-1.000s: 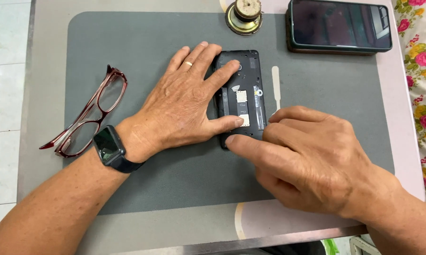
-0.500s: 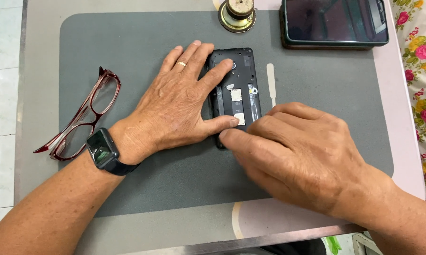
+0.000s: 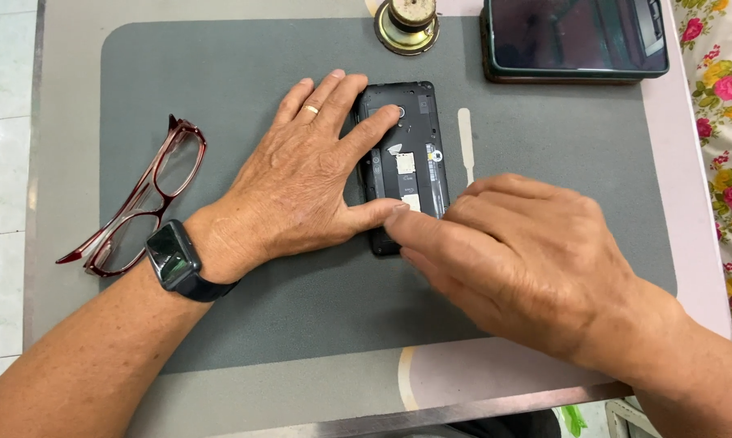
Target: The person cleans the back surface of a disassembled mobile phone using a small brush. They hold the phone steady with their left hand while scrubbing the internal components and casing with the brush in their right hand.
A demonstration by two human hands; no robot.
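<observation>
A black phone with its back cover off (image 3: pixel 405 154) lies face down on the grey mat (image 3: pixel 220 89). My left hand (image 3: pixel 305 174) lies flat over its left edge, index finger across the top and thumb along the lower part, pinning it. My right hand (image 3: pixel 520 251) comes in from the right, its fingertips pressing on the phone's lower end near the small white card slots. A ring is on my left hand and a dark smartwatch (image 3: pixel 171 255) on that wrist.
Red-framed glasses (image 3: pixel 139 203) lie at the mat's left edge. A white plastic pry tool (image 3: pixel 465 134) lies just right of the phone. A round brass object (image 3: pixel 406 24) and a dark tablet in a case (image 3: pixel 573 36) sit at the far edge. A floral cloth (image 3: pixel 723 122) is at right.
The view has shifted slightly. My right hand's fingertips have slid a little left along the phone's lower end; my left hand stays pressed on the phone.
</observation>
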